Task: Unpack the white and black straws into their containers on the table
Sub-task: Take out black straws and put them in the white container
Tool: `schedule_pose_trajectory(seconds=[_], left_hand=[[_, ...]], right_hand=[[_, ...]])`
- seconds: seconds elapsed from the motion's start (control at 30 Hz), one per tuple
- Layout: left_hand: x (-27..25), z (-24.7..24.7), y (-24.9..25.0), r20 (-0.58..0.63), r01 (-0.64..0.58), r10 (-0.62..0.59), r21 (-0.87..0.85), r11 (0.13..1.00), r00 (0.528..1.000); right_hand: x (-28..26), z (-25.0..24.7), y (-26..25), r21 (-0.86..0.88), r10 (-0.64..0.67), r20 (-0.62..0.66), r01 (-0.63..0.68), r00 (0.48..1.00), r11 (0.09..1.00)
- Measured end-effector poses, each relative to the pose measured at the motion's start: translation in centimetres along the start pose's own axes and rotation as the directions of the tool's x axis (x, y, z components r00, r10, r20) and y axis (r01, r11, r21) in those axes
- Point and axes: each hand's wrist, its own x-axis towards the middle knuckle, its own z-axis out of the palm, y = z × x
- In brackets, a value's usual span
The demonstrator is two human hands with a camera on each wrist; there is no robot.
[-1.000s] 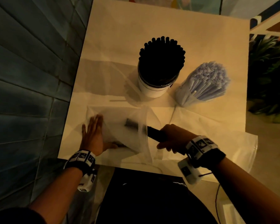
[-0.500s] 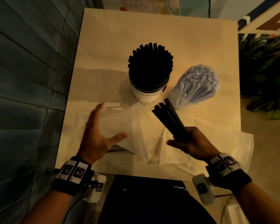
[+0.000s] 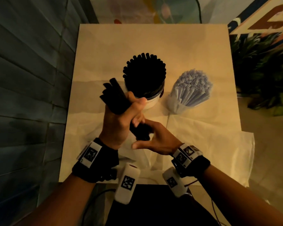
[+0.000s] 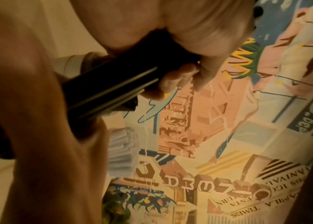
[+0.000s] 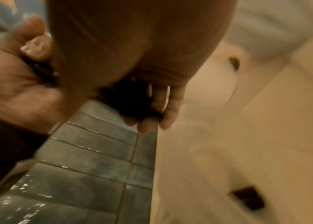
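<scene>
A bundle of black straws [image 3: 116,98] is held tilted above the table [image 3: 153,39], its top leaning left. My left hand [image 3: 119,121] grips the bundle round its middle, seen close in the left wrist view [image 4: 109,84]. My right hand [image 3: 158,139] cups the bundle's lower end [image 5: 130,100], fingers curled behind it and thumb stretched left. Just behind stands a white tub [image 3: 151,101] packed with upright black straws [image 3: 144,74]. To its right, white straws [image 3: 191,88] fan out upright.
Crumpled clear plastic bags [image 3: 203,144] lie across the table's near half and hang over its right edge. A dark tiled wall [image 3: 31,79] runs along the left. A green plant [image 3: 260,70] stands off the right side.
My right hand pulled the black straws out of the bag and lifted them. My left hand left the bag and took hold of the bundle, which swung to the left of the tub.
</scene>
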Motion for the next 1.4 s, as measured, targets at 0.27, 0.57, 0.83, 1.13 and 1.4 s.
schedule_pose_trajectory(seconds=[0.27, 0.57, 0.83, 1.13, 1.4], left_hand=[[-0.1, 1.4, -2.4, 0.239, -0.177, 0.061, 0.505, 0.845, 0.969], [0.6, 1.3, -5.4, 0.281, -0.158, 0.024, 0.465, 0.871, 0.959], [3.8, -4.3, -3.7, 0.078, -0.290, 0.338, 0.711, 0.641, 0.938], [11.4, -4.9, -5.7, -0.069, 0.089, -0.066, 0.415, 0.905, 0.995], [11.7, -4.2, -6.6, -0.024, 0.045, -0.039, 0.344, 0.938, 0.999]], right_hand=[[-0.5, -1.5, -5.4, -0.102, -0.351, -0.252, 0.336, 0.902, 0.937], [0.0, -1.8, -6.1, 0.155, -0.234, -0.599, 0.397, 0.766, 0.905], [3.6, -8.7, -7.7, 0.154, -0.148, -0.852, 0.510, 0.502, 0.846], [7.1, -9.5, -10.3, 0.091, -0.234, -0.864, 0.595, 0.445, 0.798], [10.1, -8.8, -9.7, 0.092, -0.204, -0.840, 0.503, 0.503, 0.859]])
